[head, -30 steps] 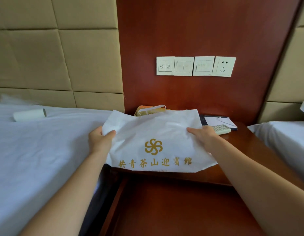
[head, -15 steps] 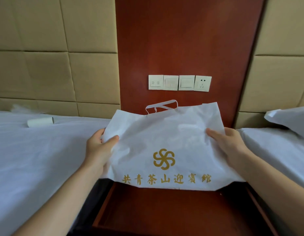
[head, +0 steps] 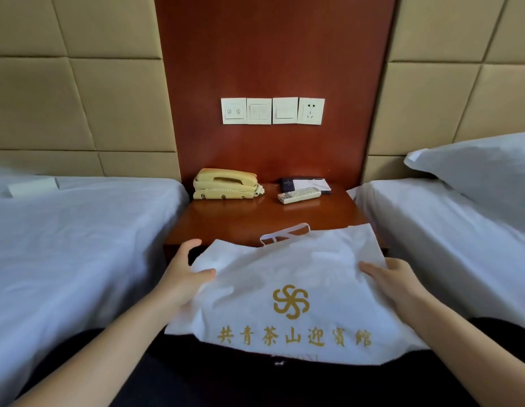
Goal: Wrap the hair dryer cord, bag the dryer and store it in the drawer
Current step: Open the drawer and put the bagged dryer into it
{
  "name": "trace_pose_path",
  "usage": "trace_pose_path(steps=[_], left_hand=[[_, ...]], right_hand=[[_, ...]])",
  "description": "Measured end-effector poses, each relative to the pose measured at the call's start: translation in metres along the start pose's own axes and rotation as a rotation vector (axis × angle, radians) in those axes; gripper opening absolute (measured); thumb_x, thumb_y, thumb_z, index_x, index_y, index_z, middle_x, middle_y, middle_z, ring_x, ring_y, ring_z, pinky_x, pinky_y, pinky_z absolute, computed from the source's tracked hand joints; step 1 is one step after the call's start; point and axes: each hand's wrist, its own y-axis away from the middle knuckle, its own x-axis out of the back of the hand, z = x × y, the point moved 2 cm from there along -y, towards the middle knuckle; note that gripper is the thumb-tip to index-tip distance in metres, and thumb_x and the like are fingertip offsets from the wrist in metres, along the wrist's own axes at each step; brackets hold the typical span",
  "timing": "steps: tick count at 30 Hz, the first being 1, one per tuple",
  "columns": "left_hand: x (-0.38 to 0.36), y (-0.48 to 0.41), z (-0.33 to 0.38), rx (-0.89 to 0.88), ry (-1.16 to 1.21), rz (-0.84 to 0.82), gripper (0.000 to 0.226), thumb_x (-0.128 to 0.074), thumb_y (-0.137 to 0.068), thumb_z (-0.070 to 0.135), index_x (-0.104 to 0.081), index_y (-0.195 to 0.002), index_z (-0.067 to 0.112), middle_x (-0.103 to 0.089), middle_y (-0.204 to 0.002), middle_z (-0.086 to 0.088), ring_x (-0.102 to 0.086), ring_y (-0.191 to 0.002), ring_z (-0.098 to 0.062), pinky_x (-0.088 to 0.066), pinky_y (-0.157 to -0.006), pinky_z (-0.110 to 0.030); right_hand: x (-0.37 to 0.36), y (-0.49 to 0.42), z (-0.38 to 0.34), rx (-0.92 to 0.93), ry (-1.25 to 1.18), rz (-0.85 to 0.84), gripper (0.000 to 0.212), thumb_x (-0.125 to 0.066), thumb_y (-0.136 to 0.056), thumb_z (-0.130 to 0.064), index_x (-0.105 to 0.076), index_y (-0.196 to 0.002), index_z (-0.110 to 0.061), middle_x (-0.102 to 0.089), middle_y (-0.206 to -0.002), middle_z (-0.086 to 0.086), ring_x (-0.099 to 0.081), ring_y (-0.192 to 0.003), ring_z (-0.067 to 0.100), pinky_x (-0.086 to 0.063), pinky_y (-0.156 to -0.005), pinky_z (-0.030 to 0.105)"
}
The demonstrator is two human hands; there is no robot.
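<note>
A white cloth bag with a gold pinwheel logo and gold characters lies in front of me, below the front edge of the wooden nightstand. Its white drawstring loop sticks up at the top edge. My left hand grips the bag's left edge, thumb on top. My right hand holds the right edge with the fingers lying over the cloth. The hair dryer and its cord do not show; whether they are inside the bag I cannot tell. The drawer is hidden behind the bag.
A beige telephone stands at the nightstand's back left, a white remote and a notepad at the back right. White beds flank it, left and right, with a pillow. Switches and a socket sit on the wall panel.
Both hands have brought the bag down and toward me, from in front of the wall panel to below the nightstand's edge. The telephone and remote have come into view, and the open drawer no longer shows.
</note>
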Motion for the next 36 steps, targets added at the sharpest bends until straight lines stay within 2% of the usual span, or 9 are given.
trace_pose_path(steps=[4, 6, 8, 15, 19, 24, 30, 33, 36], left_hand=[[-0.011, -0.004, -0.008, -0.033, -0.2, -0.054, 0.027, -0.069, -0.068, 0.015, -0.061, -0.092, 0.027, -0.063, -0.114, -0.01, -0.061, -0.092, -0.027, -0.047, -0.079, -0.031], [-0.015, -0.012, -0.012, -0.025, -0.243, -0.093, 0.022, -0.067, -0.075, 0.009, -0.063, -0.08, 0.029, -0.065, -0.11, -0.007, -0.058, -0.092, -0.022, -0.045, -0.071, -0.019], [-0.019, -0.023, -0.017, -0.011, -0.263, -0.117, 0.028, -0.059, -0.084, -0.004, -0.067, -0.086, 0.022, -0.064, -0.109, -0.008, -0.056, -0.094, -0.019, -0.043, -0.064, -0.011], [-0.026, -0.056, -0.018, -0.041, -0.407, -0.051, 0.03, -0.052, -0.09, 0.003, -0.07, -0.109, 0.016, -0.065, -0.122, -0.007, -0.058, -0.113, -0.025, -0.045, -0.089, -0.029], [-0.036, -0.054, -0.028, -0.067, -0.435, 0.055, 0.031, -0.048, -0.093, 0.009, -0.068, -0.113, 0.021, -0.063, -0.123, -0.006, -0.061, -0.101, -0.026, -0.045, -0.073, -0.026], [-0.055, -0.039, -0.042, -0.109, -0.622, 0.145, 0.037, -0.038, -0.098, 0.015, -0.052, -0.133, 0.022, -0.058, -0.129, -0.014, -0.055, -0.115, -0.035, -0.045, -0.09, -0.038], [-0.065, -0.041, -0.04, -0.155, -1.037, 0.112, 0.038, -0.042, -0.097, 0.014, -0.027, -0.132, 0.009, -0.055, -0.116, -0.016, -0.061, -0.1, -0.036, -0.037, -0.065, -0.036], [-0.065, -0.042, -0.038, -0.139, -1.136, 0.126, 0.036, -0.036, -0.1, 0.028, -0.027, -0.129, 0.009, -0.056, -0.115, -0.013, -0.062, -0.098, -0.033, -0.038, -0.064, -0.037], [-0.069, -0.041, -0.029, -0.144, -1.259, 0.242, 0.055, -0.023, -0.096, 0.053, -0.038, -0.127, 0.011, -0.055, -0.121, -0.01, -0.056, -0.108, -0.03, -0.04, -0.084, -0.042]], right_hand=[[0.001, -0.015, 0.024, -0.105, 0.078, -0.042, 0.013, -0.063, -0.086, -0.01, -0.065, -0.081, 0.002, -0.066, -0.073, 0.015, -0.06, -0.06, 0.028, -0.047, -0.054, 0.029], [-0.002, -0.025, 0.031, -0.153, 0.128, -0.053, 0.014, -0.063, -0.085, -0.009, -0.065, -0.082, 0.005, -0.064, -0.07, 0.015, -0.059, -0.058, 0.027, -0.045, -0.054, 0.028], [-0.006, -0.033, 0.034, -0.174, 0.188, -0.056, 0.013, -0.064, -0.084, -0.008, -0.063, -0.082, 0.005, -0.06, -0.066, 0.012, -0.056, -0.055, 0.025, -0.042, -0.05, 0.026], [-0.023, -0.07, 0.032, -0.141, 0.308, -0.067, 0.023, -0.066, -0.083, -0.011, -0.06, -0.1, 0.004, -0.059, -0.076, 0.01, -0.055, -0.062, 0.021, -0.041, -0.053, 0.028], [-0.032, -0.078, 0.045, -0.092, 0.376, -0.052, 0.009, -0.061, -0.082, -0.012, -0.063, -0.081, -0.004, -0.062, -0.08, 0.011, -0.06, -0.07, 0.025, -0.045, -0.062, 0.028], [-0.041, -0.077, 0.056, 0.07, 0.57, -0.018, 0.017, -0.051, -0.087, -0.021, -0.058, -0.076, -0.01, -0.06, -0.085, 0.007, -0.058, -0.088, 0.031, -0.037, -0.07, 0.029], [-0.053, -0.083, 0.058, 0.269, 0.896, 0.001, 0.027, -0.038, -0.097, -0.03, -0.052, -0.088, -0.009, -0.062, -0.101, 0.016, -0.055, -0.097, 0.038, -0.035, -0.067, 0.034], [-0.052, -0.085, 0.06, 0.263, 0.988, 0.009, 0.031, -0.033, -0.097, -0.03, -0.054, -0.095, -0.008, -0.063, -0.101, 0.012, -0.057, -0.093, 0.034, -0.038, -0.065, 0.034], [-0.047, -0.077, 0.054, 0.29, 1.183, 0.096, 0.034, -0.031, -0.097, -0.033, -0.054, -0.103, -0.009, -0.061, -0.111, 0.009, -0.053, -0.105, 0.029, -0.04, -0.075, 0.036]])
